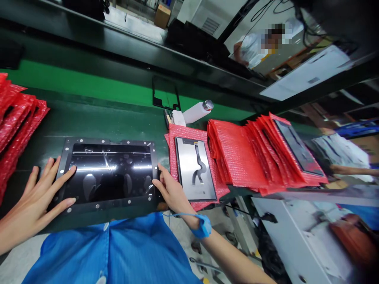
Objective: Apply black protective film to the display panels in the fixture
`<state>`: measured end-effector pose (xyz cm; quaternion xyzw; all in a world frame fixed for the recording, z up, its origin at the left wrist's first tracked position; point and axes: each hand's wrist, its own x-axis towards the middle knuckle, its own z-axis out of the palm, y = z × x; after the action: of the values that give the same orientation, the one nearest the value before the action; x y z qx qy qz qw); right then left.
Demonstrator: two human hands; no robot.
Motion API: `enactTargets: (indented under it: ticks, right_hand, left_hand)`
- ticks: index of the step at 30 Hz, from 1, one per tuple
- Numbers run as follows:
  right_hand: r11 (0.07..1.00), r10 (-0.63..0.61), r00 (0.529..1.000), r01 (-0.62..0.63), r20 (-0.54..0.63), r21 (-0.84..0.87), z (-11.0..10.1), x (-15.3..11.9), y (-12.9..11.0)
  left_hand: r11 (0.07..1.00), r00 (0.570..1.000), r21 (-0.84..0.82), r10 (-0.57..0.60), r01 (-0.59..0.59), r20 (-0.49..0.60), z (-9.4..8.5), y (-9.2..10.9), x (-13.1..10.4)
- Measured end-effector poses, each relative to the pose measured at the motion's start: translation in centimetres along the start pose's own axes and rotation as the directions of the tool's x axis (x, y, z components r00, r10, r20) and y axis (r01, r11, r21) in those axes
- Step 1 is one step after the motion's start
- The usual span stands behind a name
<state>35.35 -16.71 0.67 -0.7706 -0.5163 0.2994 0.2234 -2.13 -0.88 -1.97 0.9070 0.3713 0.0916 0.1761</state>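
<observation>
A glossy dark screen (112,169) lies in a flat black frame (114,206) dotted with round silver spots. Fingers spread, my left hand (41,197) rests on the frame's left side, index finger and thumb reaching over the edge towards the screen. At the frame's right edge, my right hand (171,189) grips with thumb and bent fingers; a blue band (203,225) circles that wrist. Just right of it, an LCD panel (189,169) with its silver back and a dark ribbon cable facing up sits on a red bubble-wrap bag (173,148).
Red bubble bags (237,152) fan out on the right, with another dark panel (299,146) on top. More red bags (17,122) stand at far left. A white bottle (195,112) lies tilted behind the LCD panel. A co-worker (254,49) is across the bench (118,118).
</observation>
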Motion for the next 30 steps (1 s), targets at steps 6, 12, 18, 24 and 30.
enactTargets:
  ticks: [6,12,18,24,30]
  right_hand:
    - [0.976,-0.100,0.989,0.118,0.107,-0.181,-3.5,1.4,-1.0]
    - [0.857,-0.453,0.891,0.431,-0.016,-0.282,-3.8,6.6,-4.5]
    - [0.691,-0.653,0.744,0.661,0.140,-0.292,0.2,10.9,-7.6]
    - [0.635,-0.697,0.698,0.706,0.161,-0.314,1.0,12.1,-8.4]
    - [0.818,-0.574,0.786,0.565,0.231,0.107,0.0,14.9,-8.9]
  left_hand:
    - [0.998,0.999,0.061,0.029,-0.026,-0.040,0.2,0.9,-0.2]
    - [0.985,0.994,0.168,0.064,-0.049,-0.085,0.4,1.6,-0.4]
    - [0.977,0.996,0.205,0.071,-0.058,-0.058,-0.1,2.3,-0.8]
    - [0.983,0.998,0.185,0.029,-0.017,-0.062,-0.4,3.3,-0.7]
    - [0.994,1.000,0.112,-0.006,0.009,-0.031,-1.0,3.5,-0.6]
